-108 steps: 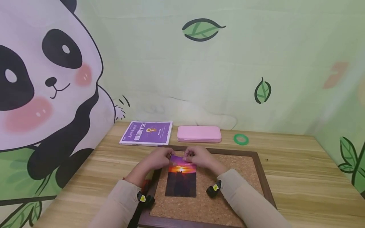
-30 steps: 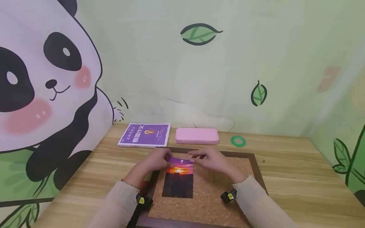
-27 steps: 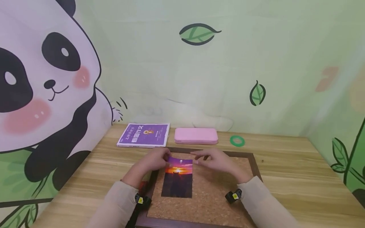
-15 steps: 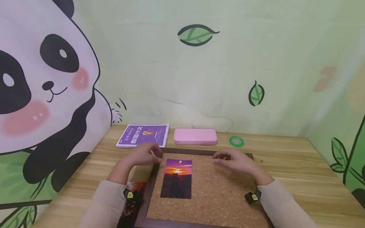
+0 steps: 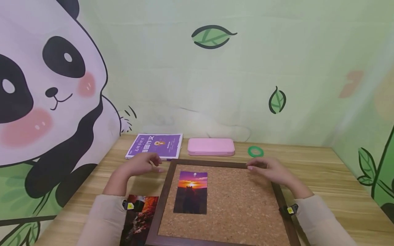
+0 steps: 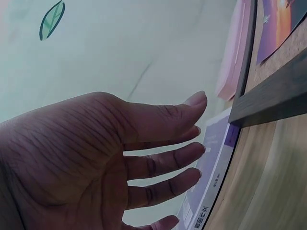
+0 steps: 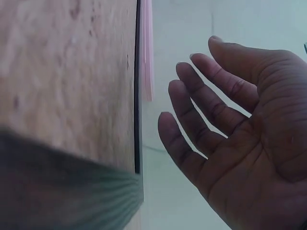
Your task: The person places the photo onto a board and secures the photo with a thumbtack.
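Observation:
A sunset photo [image 5: 191, 193] lies on the upper left of a cork board [image 5: 237, 201] with a dark brown frame. A small shiny pushpin [image 5: 195, 174] sits at the photo's top edge. My left hand [image 5: 140, 165] hovers left of the frame, near the purple book, fingers relaxed and holding nothing; the left wrist view shows its fingers apart. My right hand [image 5: 269, 169] is above the board's upper right corner, its fingers loosely bent with nothing in them, as the right wrist view also shows.
A second photo [image 5: 140, 222] in red and dark tones lies left of the frame, partly behind my left wrist. Along the back are a purple book [image 5: 160, 145], a pink case [image 5: 211, 147] and a green tape roll [image 5: 255, 151]. A panda-printed wall rises behind the table.
My left hand has let go of the sunset photo's top corner and moved left. My right hand has moved right, away from the photo. The pushpin and the second photo have come into view.

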Demonstrator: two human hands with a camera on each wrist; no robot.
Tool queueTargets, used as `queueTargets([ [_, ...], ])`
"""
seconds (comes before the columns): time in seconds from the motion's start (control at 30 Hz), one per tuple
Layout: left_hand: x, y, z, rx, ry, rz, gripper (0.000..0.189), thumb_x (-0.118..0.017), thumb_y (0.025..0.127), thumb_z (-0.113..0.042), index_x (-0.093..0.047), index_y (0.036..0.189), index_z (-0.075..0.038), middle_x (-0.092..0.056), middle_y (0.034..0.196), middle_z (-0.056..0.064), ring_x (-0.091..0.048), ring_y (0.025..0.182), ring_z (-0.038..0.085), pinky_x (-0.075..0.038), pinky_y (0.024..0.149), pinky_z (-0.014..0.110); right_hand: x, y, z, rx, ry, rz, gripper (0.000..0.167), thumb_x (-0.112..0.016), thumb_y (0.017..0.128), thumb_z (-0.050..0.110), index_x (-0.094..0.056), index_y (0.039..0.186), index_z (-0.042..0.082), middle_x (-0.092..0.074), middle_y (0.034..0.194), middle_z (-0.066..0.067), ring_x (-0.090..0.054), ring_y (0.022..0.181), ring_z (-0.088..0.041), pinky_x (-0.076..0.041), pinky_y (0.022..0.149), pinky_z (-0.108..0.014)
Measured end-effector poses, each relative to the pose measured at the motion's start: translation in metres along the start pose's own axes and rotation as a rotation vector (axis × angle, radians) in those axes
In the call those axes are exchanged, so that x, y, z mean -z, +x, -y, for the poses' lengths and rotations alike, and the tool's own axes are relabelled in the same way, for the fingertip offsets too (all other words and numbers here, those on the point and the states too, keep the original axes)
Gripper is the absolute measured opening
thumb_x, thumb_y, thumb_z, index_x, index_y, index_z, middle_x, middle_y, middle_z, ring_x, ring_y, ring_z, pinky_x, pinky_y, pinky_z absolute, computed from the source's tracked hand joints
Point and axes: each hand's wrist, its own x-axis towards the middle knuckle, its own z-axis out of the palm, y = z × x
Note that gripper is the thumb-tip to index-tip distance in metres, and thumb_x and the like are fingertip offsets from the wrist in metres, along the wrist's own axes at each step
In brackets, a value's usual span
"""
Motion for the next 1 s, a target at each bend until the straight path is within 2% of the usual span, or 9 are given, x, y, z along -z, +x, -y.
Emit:
queueTargets([
  [0.23, 0.005, -0.004, 0.006, 0.037, -0.013, 0.025, 0.038, -0.078, 0.088, -0.027, -0.067, 0.112, 0.0, -0.067, 0.107, 0.01, -0.062, 0.098, 0.024, -0.05, 0.089, 0.047, 0.011, -0.004, -0.007, -0.016, -0.019, -0.035, 0.025, -0.064, 0.1, 0.031, -0.072, 0.117, 0.014, -0.07, 0.117, -0.004, -0.062, 0.115, -0.032, -0.046, 0.097, -0.058],
  [0.43, 0.008, -0.008, 0.01, 0.076, -0.055, 0.128, 0.034, -0.08, 0.086, -0.021, -0.066, 0.109, -0.001, -0.065, 0.102, 0.007, -0.058, 0.093, 0.022, -0.047, 0.089, 0.046, 0.022, -0.01, -0.016, -0.059, -0.045, -0.072, 0.03, -0.063, 0.1, 0.034, -0.071, 0.119, 0.012, -0.07, 0.12, -0.006, -0.061, 0.115, -0.035, -0.05, 0.09, -0.054],
  [0.53, 0.009, -0.011, 0.013, 0.078, -0.07, 0.176, 0.036, -0.082, 0.084, -0.018, -0.064, 0.108, 0.001, -0.063, 0.101, 0.01, -0.057, 0.092, 0.023, -0.047, 0.088, 0.045, 0.027, -0.013, -0.023, -0.114, -0.038, -0.081, 0.034, -0.061, 0.101, 0.038, -0.07, 0.122, 0.012, -0.068, 0.123, -0.008, -0.058, 0.118, -0.036, -0.048, 0.093, -0.056],
  [0.63, 0.009, -0.014, 0.015, 0.097, -0.06, 0.193, 0.038, -0.083, 0.082, -0.018, -0.061, 0.107, 0.001, -0.062, 0.101, 0.011, -0.056, 0.093, 0.025, -0.047, 0.087, 0.045, 0.031, -0.016, -0.029, -0.16, -0.028, -0.095, 0.039, -0.061, 0.1, 0.041, -0.069, 0.124, 0.011, -0.067, 0.125, -0.01, -0.057, 0.12, -0.037, -0.047, 0.095, -0.057],
  [0.73, 0.008, -0.015, 0.017, 0.152, -0.001, 0.199, 0.042, -0.085, 0.08, -0.019, -0.06, 0.109, -0.002, -0.061, 0.105, 0.01, -0.056, 0.097, 0.027, -0.047, 0.088, 0.047, 0.035, -0.018, -0.034, -0.18, -0.03, -0.11, 0.041, -0.06, 0.1, 0.042, -0.068, 0.125, 0.009, -0.066, 0.126, -0.012, -0.057, 0.12, -0.037, -0.048, 0.092, -0.053],
  [0.87, 0.004, -0.017, 0.014, 0.246, 0.08, 0.235, 0.057, -0.09, 0.072, -0.023, -0.058, 0.115, -0.004, -0.059, 0.112, 0.01, -0.056, 0.104, 0.03, -0.046, 0.093, 0.053, 0.04, -0.022, -0.042, -0.196, -0.022, -0.127, 0.042, -0.059, 0.101, 0.042, -0.067, 0.126, 0.009, -0.067, 0.124, -0.013, -0.059, 0.116, -0.034, -0.051, 0.084, -0.045],
  [0.93, 0.002, -0.017, 0.012, 0.284, 0.123, 0.247, 0.066, -0.094, 0.066, -0.025, -0.058, 0.116, -0.004, -0.059, 0.11, 0.01, -0.056, 0.103, 0.031, -0.047, 0.092, 0.055, 0.042, -0.025, -0.048, -0.205, -0.006, -0.136, 0.042, -0.058, 0.102, 0.042, -0.067, 0.126, 0.009, -0.067, 0.122, -0.012, -0.06, 0.114, -0.032, -0.052, 0.082, -0.042],
  [1.0, -0.001, -0.018, 0.01, 0.335, 0.126, 0.272, 0.07, -0.096, 0.062, -0.024, -0.057, 0.116, -0.005, -0.059, 0.107, 0.01, -0.056, 0.1, 0.032, -0.048, 0.088, 0.054, 0.044, -0.028, -0.054, -0.21, 0.011, -0.141, 0.042, -0.057, 0.103, 0.04, -0.066, 0.127, 0.008, -0.068, 0.122, -0.013, -0.061, 0.112, -0.03, -0.052, 0.083, -0.041],
])
